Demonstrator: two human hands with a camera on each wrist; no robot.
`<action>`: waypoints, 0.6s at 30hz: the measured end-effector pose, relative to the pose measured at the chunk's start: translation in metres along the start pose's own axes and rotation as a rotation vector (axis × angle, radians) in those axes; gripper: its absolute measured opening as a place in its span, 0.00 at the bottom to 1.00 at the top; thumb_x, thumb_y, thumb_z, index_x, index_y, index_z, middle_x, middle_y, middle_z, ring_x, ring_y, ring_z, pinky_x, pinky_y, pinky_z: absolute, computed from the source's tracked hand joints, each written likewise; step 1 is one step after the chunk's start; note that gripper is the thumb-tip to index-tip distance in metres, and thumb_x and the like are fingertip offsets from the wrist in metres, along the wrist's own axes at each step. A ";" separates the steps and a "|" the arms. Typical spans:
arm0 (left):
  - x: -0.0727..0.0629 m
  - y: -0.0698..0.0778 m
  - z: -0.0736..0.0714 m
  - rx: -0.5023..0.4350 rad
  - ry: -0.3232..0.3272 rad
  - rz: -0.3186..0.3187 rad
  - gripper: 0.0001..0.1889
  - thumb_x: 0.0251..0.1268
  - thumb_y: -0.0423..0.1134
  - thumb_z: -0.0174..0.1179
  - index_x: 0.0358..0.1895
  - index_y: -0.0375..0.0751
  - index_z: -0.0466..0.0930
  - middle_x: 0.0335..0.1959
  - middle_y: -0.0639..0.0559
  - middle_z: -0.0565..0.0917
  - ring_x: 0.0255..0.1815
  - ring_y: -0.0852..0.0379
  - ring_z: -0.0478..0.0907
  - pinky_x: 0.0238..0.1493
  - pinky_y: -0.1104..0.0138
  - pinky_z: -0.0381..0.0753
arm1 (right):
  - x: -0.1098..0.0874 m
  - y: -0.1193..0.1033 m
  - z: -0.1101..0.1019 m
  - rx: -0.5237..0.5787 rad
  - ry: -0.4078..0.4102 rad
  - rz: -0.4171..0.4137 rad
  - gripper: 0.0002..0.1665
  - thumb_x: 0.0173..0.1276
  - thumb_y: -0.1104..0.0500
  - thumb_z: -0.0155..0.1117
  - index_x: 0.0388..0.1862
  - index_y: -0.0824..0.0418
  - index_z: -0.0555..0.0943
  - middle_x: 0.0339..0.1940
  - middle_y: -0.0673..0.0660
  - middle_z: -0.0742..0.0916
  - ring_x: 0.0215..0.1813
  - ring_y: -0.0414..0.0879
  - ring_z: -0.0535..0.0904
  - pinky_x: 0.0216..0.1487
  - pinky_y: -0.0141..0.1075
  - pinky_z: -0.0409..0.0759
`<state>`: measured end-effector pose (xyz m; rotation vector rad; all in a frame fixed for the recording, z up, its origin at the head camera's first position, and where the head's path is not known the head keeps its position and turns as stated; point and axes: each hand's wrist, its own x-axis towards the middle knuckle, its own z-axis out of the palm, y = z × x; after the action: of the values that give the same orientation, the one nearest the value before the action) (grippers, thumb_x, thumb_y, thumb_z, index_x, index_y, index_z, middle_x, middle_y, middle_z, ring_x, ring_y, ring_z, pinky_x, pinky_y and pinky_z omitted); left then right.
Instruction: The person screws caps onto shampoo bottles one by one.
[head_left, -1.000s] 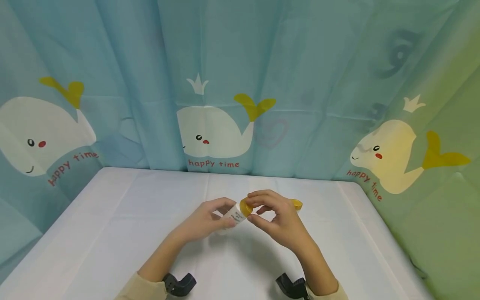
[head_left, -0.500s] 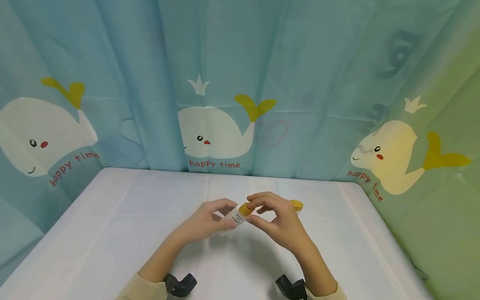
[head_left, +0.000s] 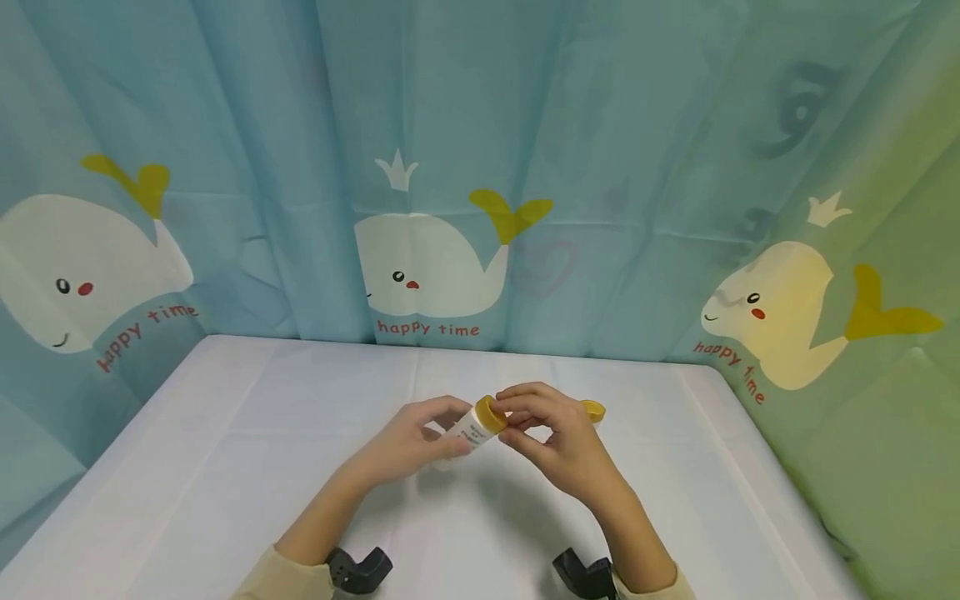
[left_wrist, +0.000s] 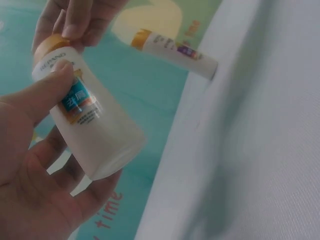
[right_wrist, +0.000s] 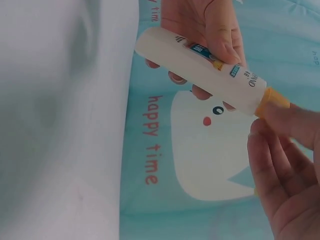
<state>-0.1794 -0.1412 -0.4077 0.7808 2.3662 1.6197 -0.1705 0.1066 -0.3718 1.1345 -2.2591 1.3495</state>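
Observation:
My left hand [head_left: 405,442] grips a white shampoo bottle [left_wrist: 102,127] around its body, the thumb lying over the printed label. The bottle is held above the table, tilted so that its golden-yellow cap [head_left: 489,413] points up and to the right in the head view. My right hand [head_left: 558,437] pinches that cap between thumb and fingers, as the right wrist view shows from close by. Part of the cap is hidden behind the right fingers.
A second white bottle [left_wrist: 172,54] with a golden cap stands on the white table [head_left: 315,392] behind my right hand; the head view shows only its cap [head_left: 594,409]. A blue-green curtain [head_left: 622,167] with whale prints hangs along the table's far edge.
The capped end dipped half a second ago and is raised again now, with the cap's top showing more. The right fingers shifted slightly on the cap. The left hand keeps its grip.

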 end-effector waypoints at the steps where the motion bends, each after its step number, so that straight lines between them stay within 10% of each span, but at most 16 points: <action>1: 0.000 0.000 0.000 -0.002 -0.003 0.001 0.18 0.66 0.46 0.66 0.57 0.54 0.79 0.46 0.58 0.84 0.50 0.53 0.79 0.51 0.57 0.81 | 0.000 0.000 0.000 -0.002 0.000 0.007 0.17 0.60 0.67 0.74 0.48 0.57 0.86 0.52 0.52 0.86 0.48 0.45 0.85 0.45 0.37 0.86; 10: 0.000 0.003 0.004 -0.012 -0.022 0.008 0.17 0.65 0.46 0.67 0.56 0.53 0.80 0.45 0.58 0.84 0.50 0.51 0.79 0.51 0.56 0.82 | 0.001 -0.002 0.000 -0.062 0.006 0.015 0.10 0.59 0.57 0.77 0.35 0.49 0.83 0.51 0.49 0.87 0.56 0.45 0.83 0.50 0.38 0.84; 18: 0.000 0.004 0.003 0.009 0.005 -0.001 0.18 0.65 0.46 0.67 0.57 0.53 0.80 0.46 0.58 0.84 0.50 0.52 0.78 0.51 0.55 0.81 | 0.000 0.000 0.000 -0.037 0.001 -0.011 0.10 0.63 0.60 0.74 0.44 0.53 0.85 0.49 0.51 0.87 0.53 0.45 0.83 0.44 0.36 0.85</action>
<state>-0.1767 -0.1381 -0.4050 0.7785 2.3783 1.6132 -0.1708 0.1061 -0.3718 1.1326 -2.2644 1.2980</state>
